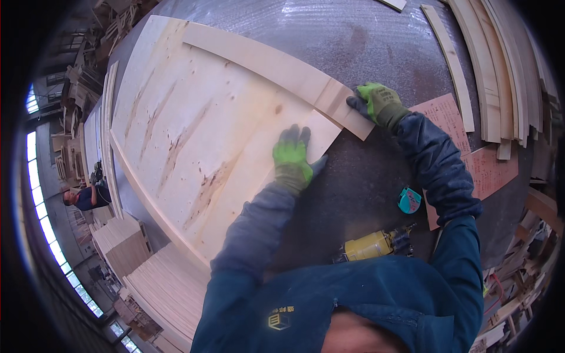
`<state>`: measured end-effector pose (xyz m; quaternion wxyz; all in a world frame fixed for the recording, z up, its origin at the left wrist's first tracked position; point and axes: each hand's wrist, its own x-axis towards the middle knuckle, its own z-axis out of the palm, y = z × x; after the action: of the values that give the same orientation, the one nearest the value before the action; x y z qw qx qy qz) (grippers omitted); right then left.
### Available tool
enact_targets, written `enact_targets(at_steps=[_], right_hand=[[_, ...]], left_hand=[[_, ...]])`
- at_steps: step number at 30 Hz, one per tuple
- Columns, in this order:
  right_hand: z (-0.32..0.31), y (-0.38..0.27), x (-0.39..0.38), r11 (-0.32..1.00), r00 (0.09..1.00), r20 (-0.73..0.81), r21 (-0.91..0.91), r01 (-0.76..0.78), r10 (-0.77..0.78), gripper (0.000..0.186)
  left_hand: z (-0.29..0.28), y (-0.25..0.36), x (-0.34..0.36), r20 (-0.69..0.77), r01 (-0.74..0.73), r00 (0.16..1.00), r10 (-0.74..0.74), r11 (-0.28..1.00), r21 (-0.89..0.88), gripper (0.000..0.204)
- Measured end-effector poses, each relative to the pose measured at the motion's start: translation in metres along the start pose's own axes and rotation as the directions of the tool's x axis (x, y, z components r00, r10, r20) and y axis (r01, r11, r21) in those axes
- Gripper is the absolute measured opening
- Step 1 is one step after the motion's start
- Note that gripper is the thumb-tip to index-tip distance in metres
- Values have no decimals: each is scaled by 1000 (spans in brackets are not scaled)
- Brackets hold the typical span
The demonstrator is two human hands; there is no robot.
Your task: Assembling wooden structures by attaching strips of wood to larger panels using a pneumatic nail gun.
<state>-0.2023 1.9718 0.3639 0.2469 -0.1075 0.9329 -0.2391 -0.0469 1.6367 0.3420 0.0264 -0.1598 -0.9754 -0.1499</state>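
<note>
I am watching the left hand (292,157), in a green and grey glove, lying flat with fingers spread on the near corner of the big plywood panel (194,135), pressing down rather than gripping. The right hand (376,101), gloved the same, is closing its fingers over the end of the long pale wooden strip (276,67), which is lying across the panel's far edge and overhanging the grey worktable (365,41). Below the right forearm, pink paper sheets (491,170) are lying on the table, with a small teal tape measure (409,200) just beside them and a yellow nail gun (374,244) nearer me. More strips (500,65) are stacking along the right edge.
</note>
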Motion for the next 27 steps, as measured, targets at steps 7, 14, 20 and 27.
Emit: enact_targets(at_steps=[7, 14, 20, 27], right_hand=[[75, -15, -10, 991, 857, -511, -133, -9, -61, 47], [70, -15, -22, 996, 860, -510, -88, -16, -31, 52], [64, -7, -65, 982, 847, -505, 5, -188, 164, 79], [50, 30, -57, 981, 922, -342, 122, -149, 182, 69]], left_hand=[[-2, 6, 3, 8, 1, 1000, -1, 1000, 2, 109], [-4, 8, 6, 21, -49, 999, 48, 999, 15, 109], [-6, 12, 19, 46, -92, 995, 92, 996, -9, 99], [15, 35, 213, 101, -445, 890, 444, 895, -14, 57]])
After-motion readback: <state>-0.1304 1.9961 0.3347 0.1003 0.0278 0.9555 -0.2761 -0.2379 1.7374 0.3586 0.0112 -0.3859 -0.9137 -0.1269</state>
